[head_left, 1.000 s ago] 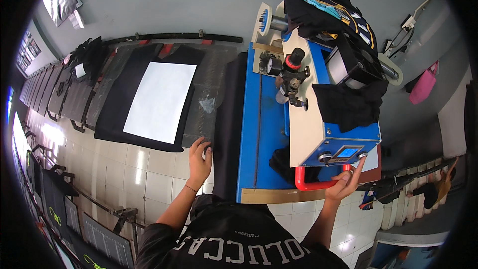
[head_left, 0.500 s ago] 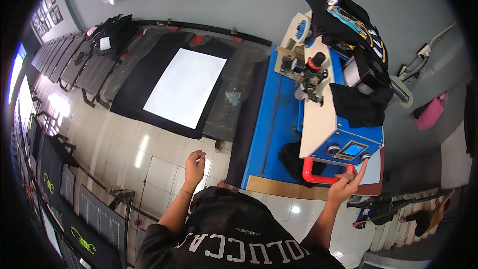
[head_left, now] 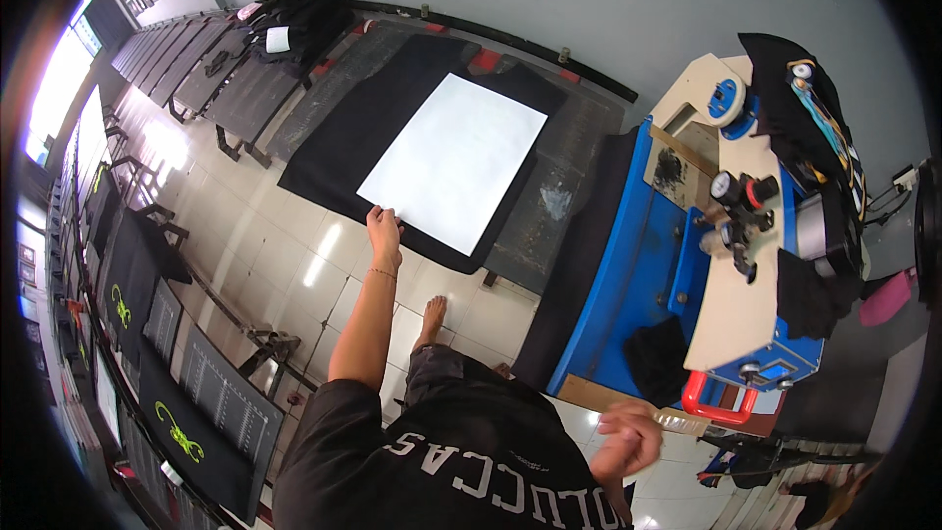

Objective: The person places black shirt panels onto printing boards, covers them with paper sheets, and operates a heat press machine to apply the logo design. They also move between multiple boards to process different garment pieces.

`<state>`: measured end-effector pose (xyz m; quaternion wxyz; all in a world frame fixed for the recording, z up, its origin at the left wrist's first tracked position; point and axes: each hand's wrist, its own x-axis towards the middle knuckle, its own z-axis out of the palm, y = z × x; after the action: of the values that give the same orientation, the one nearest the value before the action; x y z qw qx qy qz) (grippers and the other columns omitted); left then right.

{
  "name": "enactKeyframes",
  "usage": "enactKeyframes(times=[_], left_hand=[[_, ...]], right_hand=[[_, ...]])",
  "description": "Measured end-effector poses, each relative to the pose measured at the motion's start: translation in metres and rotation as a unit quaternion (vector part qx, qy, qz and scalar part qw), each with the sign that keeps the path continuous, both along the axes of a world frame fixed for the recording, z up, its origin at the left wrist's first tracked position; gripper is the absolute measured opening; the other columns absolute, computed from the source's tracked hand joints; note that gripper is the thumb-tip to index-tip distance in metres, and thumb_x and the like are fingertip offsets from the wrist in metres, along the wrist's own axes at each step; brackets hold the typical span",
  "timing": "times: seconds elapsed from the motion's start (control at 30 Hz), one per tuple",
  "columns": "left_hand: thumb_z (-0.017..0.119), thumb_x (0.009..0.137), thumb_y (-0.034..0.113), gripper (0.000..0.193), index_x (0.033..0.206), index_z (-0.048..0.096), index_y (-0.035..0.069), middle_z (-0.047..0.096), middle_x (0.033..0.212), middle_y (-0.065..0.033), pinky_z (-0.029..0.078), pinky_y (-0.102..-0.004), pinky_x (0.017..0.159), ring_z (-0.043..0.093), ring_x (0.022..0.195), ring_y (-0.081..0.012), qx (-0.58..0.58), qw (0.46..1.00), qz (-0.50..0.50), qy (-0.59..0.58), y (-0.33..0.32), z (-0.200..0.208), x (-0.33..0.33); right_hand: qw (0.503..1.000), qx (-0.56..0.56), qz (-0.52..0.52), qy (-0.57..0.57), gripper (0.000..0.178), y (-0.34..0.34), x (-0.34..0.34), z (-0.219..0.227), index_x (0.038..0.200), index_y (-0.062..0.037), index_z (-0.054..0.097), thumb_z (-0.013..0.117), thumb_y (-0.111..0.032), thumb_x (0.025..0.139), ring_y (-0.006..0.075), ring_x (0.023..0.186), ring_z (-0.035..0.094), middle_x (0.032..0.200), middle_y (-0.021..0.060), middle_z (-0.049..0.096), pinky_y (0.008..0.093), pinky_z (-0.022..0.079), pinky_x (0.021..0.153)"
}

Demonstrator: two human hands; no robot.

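Observation:
My left hand (head_left: 385,226) reaches to the near edge of a white sheet (head_left: 453,162), close to its left corner. Its fingers are bent together there; whether they pinch the sheet or only overlap it I cannot make out. The sheet lies flat on a black garment (head_left: 329,152) spread over a dark table board. Low in front of my body, my right hand (head_left: 626,437) is loosely curled, slightly blurred, with nothing visible in it. It is apart from the red handle (head_left: 719,415) of the blue and cream heat press (head_left: 726,324).
Black cloth (head_left: 655,363) lies on the blue part of the press, and black garments (head_left: 810,88) drape over its top. A row of dark boards (head_left: 245,88) runs to the far left, with a garment pile (head_left: 304,20). Boards with green prints (head_left: 182,437) stand at left.
My right hand has left the knob and handle of the press and dropped back toward my body. My left hand has reached forward to the white sheet. The view has shifted left.

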<state>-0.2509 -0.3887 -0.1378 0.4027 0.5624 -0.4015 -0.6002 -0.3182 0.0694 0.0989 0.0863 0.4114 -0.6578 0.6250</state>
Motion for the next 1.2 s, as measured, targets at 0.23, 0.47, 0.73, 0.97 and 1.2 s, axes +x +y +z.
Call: enactKeyframes(times=[0.23, 0.47, 0.73, 0.97, 1.2], left_hand=[[0.058, 0.089, 0.021, 0.048, 0.131, 0.042, 0.005, 0.053, 0.111, -0.0066, 0.049, -0.0289, 0.067, 0.058, 0.088, -0.0173, 0.185, 0.976, 0.065, 0.096, -0.038, 0.014, -0.005], [0.059, 0.089, 0.016, 0.033, 0.119, 0.048, 0.008, 0.056, 0.089, 0.0003, 0.047, -0.0259, 0.061, 0.055, 0.076, -0.0101, 0.177, 0.976, -0.085, 0.090, -0.049, 0.029, 0.009], [0.062, 0.088, 0.010, 0.046, 0.130, 0.048, -0.001, 0.056, 0.124, -0.0194, 0.039, -0.0437, 0.101, 0.051, 0.117, -0.0360, -0.331, 0.840, -0.384, -0.193, -0.051, 0.033, 0.012], [0.066, 0.085, 0.024, 0.053, 0.134, 0.051, 0.009, 0.045, 0.137, -0.0155, 0.030, -0.0512, 0.109, 0.039, 0.128, -0.0379, -0.442, 0.685, -0.499, -0.295, -0.049, 0.017, 0.013], [0.065, 0.086, 0.026, 0.050, 0.133, 0.053, 0.010, 0.044, 0.137, -0.0156, 0.029, -0.0516, 0.110, 0.038, 0.129, -0.0372, -0.424, 0.668, -0.528, -0.310, -0.051, 0.021, 0.006]], right_hand=[[0.932, 0.296, 0.130, -0.165, 0.027, -0.218, -0.020, -0.047, 0.112, -0.0003, 0.061, 0.064, -0.014, 0.089, 0.0269, 0.081, 0.067, 0.089, 0.0127, 0.069, 0.0344, 0.052, 0.074], [0.931, 0.355, 0.043, 0.076, 0.036, -0.400, -0.010, -0.152, 0.111, -0.0042, 0.058, 0.072, -0.018, 0.080, 0.0291, 0.095, 0.059, 0.102, 0.0134, 0.062, 0.0425, 0.044, 0.085], [0.912, 0.409, -0.023, -0.027, 0.016, -0.434, -0.045, -0.188, 0.085, -0.0061, 0.061, 0.065, -0.022, 0.086, 0.0352, 0.082, 0.061, 0.080, 0.0119, 0.064, 0.0477, 0.045, 0.074], [0.850, 0.510, -0.080, -0.105, 0.023, -0.453, -0.200, -0.174, 0.094, -0.0072, 0.062, 0.057, -0.030, 0.093, 0.0403, 0.090, 0.064, 0.092, 0.0193, 0.068, 0.0516, 0.049, 0.075], [0.841, 0.477, -0.254, 0.028, 0.021, -0.497, -0.413, -0.135, 0.096, -0.0110, 0.063, 0.058, -0.031, 0.092, 0.0381, 0.092, 0.065, 0.094, 0.0144, 0.070, 0.0517, 0.049, 0.078]])
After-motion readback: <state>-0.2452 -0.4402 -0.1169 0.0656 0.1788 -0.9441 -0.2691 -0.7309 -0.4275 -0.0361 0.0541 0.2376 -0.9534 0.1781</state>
